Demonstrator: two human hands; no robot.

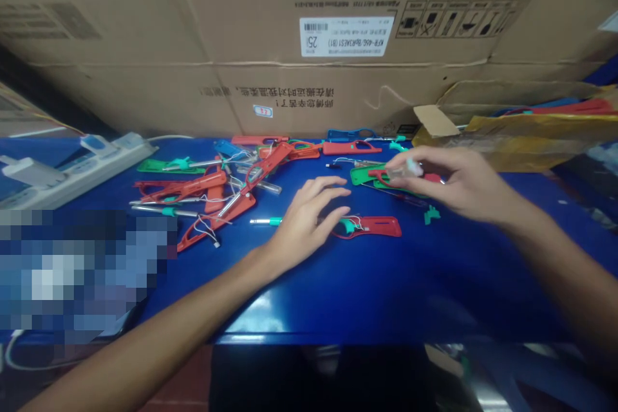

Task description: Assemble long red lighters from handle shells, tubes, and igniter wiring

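My left hand is over a red lighter shell half, fingers apart and slightly curved. The shell has a metal tube, a teal trigger part and thin white wires; my hand hides its middle. My right hand is closed in a pinch around a small clear plastic lighter tank with a pale, blurred end. Beneath that hand lie green shell pieces, partly covered by it. A loose teal trigger rests just below it.
Red lighter shells, tubes and wires are heaped at left. More shells lie along the big cardboard box. An open carton holds coloured parts at right. A white power strip and a pixelated area are left.
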